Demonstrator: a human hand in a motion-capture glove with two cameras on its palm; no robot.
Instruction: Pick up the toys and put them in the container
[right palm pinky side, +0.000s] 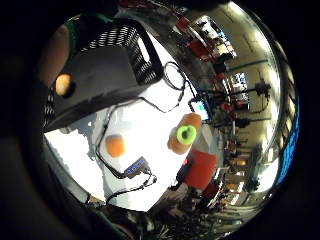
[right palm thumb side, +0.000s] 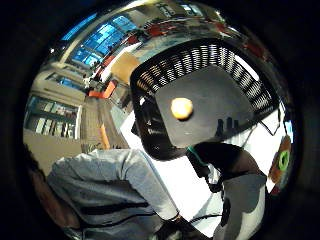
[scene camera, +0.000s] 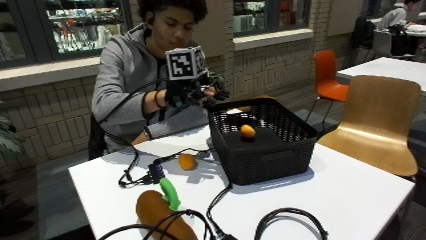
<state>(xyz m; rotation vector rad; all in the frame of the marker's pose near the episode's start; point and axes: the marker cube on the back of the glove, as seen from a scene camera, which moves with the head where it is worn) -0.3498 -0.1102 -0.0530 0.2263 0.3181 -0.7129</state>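
A black mesh basket (scene camera: 266, 162) stands on the white table (scene camera: 346, 195). On its floor lies a small orange ball (scene camera: 247, 131), also seen in both palm views (right palm pinky side: 63, 84) (right palm thumb side: 181, 108). My gloved right hand (scene camera: 196, 92) hangs in the air above the basket's back left rim, fingers spread and holding nothing. A second small orange toy (scene camera: 187, 161) (right palm pinky side: 115, 145) lies on the table left of the basket. A large orange carrot toy with a green top (scene camera: 163, 210) (right palm pinky side: 185, 134) lies near the table's front edge.
Black cables (scene camera: 286, 220) loop over the table's front and left, with a small black device (scene camera: 156, 172) beside the orange toy. A wooden chair (scene camera: 379, 120) stands at the right, an orange chair (scene camera: 329, 75) behind it.
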